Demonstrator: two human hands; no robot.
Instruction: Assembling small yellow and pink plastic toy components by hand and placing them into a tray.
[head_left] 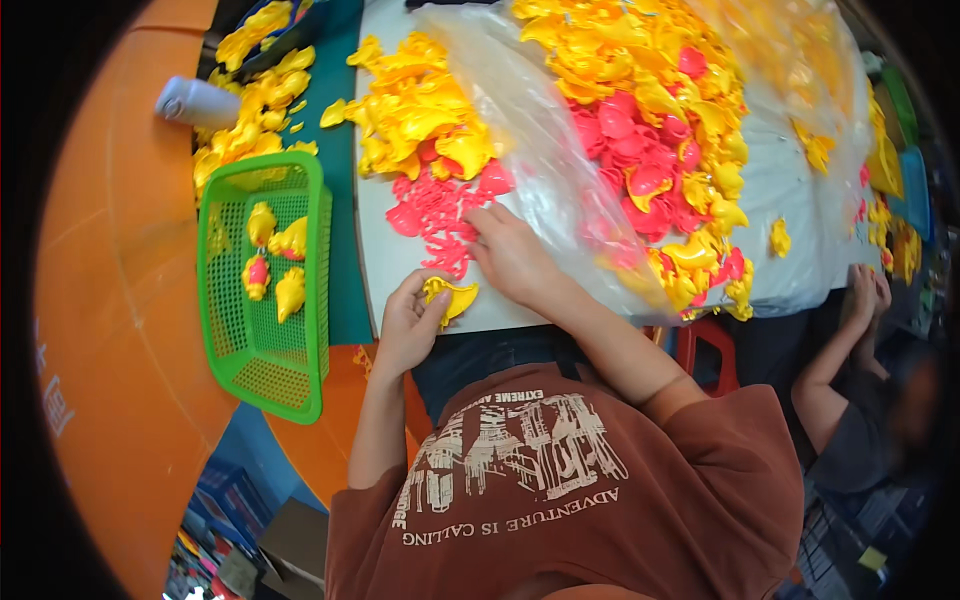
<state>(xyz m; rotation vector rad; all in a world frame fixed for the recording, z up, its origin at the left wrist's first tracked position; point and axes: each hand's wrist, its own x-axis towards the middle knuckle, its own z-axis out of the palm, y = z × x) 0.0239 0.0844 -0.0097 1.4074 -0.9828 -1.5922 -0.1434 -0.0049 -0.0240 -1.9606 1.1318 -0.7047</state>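
The left hand [403,322] grasps a yellow piece [458,301] in its fingers; hold it steady. The right hand [515,258] is at the pink pieces [437,203], its grasp unclear; touch lightly.

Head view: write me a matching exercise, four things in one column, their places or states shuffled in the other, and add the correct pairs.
Column one
1. Green basket
2. Left hand
3. Right hand
4. Pale cylindrical container

Column two
A. Beside the pink pieces, holding no yellow piece in view
B. Beyond the basket, by loose yellow pieces
C. Contains four small yellow figures
D. Holding a yellow piece

Pairs: 1-C, 2-D, 3-A, 4-B
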